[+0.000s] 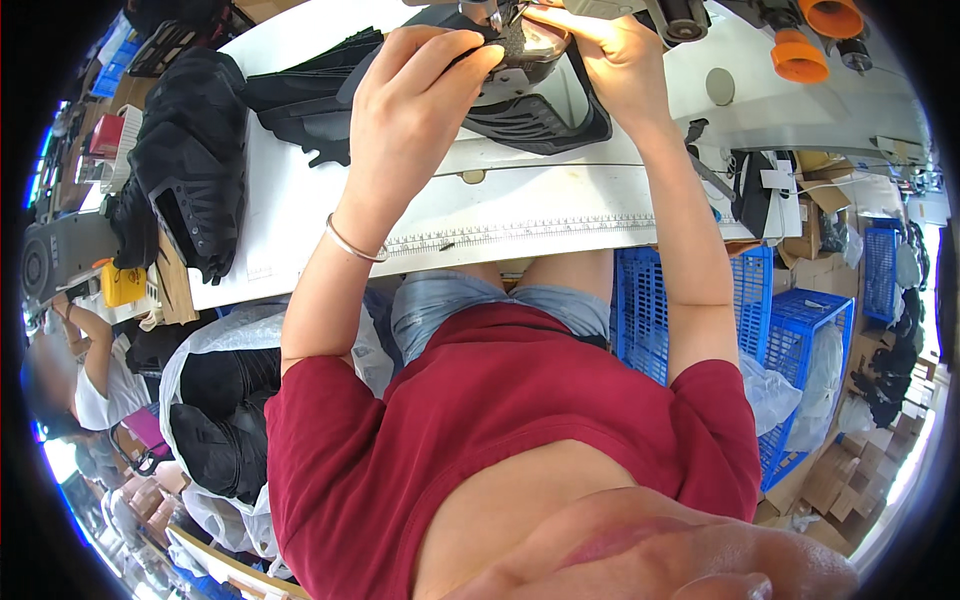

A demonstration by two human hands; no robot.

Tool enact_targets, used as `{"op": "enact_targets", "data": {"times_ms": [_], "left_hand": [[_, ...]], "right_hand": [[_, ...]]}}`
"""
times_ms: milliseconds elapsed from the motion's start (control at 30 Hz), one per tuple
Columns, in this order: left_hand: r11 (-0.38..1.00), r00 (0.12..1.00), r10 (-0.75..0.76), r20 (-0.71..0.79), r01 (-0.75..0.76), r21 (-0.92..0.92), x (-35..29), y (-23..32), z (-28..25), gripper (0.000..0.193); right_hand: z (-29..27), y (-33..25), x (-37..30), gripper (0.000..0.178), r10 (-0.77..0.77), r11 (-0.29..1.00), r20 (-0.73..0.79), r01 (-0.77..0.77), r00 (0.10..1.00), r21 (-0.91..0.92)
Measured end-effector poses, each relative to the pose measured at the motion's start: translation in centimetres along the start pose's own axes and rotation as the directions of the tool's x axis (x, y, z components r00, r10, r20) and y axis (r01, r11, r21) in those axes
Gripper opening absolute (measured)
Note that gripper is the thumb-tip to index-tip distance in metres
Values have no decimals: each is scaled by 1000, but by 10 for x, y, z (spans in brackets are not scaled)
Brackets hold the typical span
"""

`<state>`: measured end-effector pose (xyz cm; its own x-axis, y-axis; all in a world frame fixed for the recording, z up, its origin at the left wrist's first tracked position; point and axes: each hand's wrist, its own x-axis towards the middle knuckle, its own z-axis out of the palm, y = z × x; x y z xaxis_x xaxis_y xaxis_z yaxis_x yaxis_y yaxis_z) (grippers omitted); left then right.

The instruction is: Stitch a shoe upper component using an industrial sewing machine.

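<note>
A black shoe upper (525,122) lies under the head of a sewing machine (535,50) on the white table. My left hand (410,115) is closed, its thumb and fingers pinching the black material just left of the needle area. On the other side, my right hand (625,75) is closed too, thumb and forefinger at the upper's edge close to the machine's metal parts. The exact spot each hand grips is partly hidden by fingers and the machine. More black upper pieces (315,95) trail off to the left of my left hand.
A pile of black uppers (192,150) sits at the table's left edge. Along the front edge runs a printed ruler (520,230). Orange thread cones (800,58) stand far right. Blue crates (800,330) are right of my legs; a plastic bag of black pieces (225,400) is left.
</note>
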<state>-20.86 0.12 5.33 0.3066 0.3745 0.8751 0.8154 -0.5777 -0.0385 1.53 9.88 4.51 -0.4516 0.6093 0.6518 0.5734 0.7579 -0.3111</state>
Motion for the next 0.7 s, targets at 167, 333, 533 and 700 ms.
{"op": "enact_targets", "data": {"times_ms": [167, 333, 533, 700], "left_hand": [[999, 1000, 1, -8, -1, 42, 1, 6, 3, 31], [996, 1000, -11, -26, 14, 88, -1, 9, 8, 30], [996, 998, -58, -12, 59, 66, 2, 11, 5, 28], [995, 998, -49, -28, 52, 84, -1, 9, 9, 29]], "right_hand": [[17, 18, -13, 26, 376, 919, 28, -376, 926, 118], [15, 17, -4, 29, 366, 903, 85, -376, 927, 209], [25, 30, -8, 27, 296, 938, 31, -297, 955, 180], [24, 30, -7, 25, 332, 924, 61, -337, 941, 181]]}}
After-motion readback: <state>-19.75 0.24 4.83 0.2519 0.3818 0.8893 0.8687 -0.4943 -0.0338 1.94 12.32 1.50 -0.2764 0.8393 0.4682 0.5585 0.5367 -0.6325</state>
